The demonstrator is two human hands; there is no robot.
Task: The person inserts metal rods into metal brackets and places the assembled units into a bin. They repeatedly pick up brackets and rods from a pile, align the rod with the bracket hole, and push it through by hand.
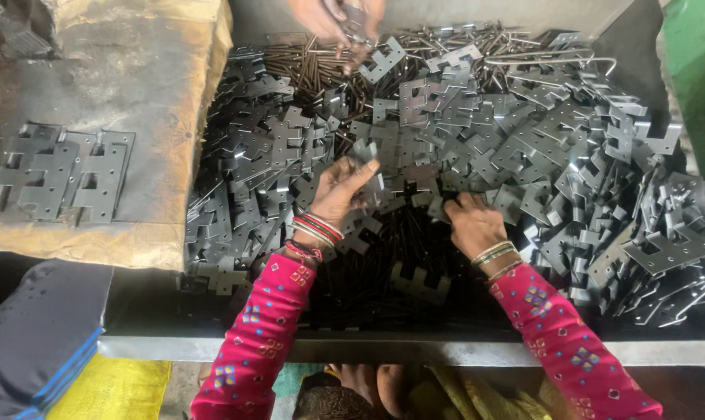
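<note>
A big heap of grey stamped metal hinge leaves (523, 148) fills a metal tray. My left hand (341, 187), palm up, holds one hinge leaf (370, 167) over the pile. My right hand (473, 224) rests palm down on the leaves next to it, fingers curled among them; what it grips is hidden. Both arms wear pink patterned sleeves and bangles. Thin dark metal pins (321, 66) lie at the back of the heap.
Another person's hands (341, 19) hold metal parts at the tray's far edge. On a worn brown surface at left lie a few assembled hinges (65, 175). The tray's front rim (407, 350) runs across below my arms. Dark folded cloth (34, 334) lies at lower left.
</note>
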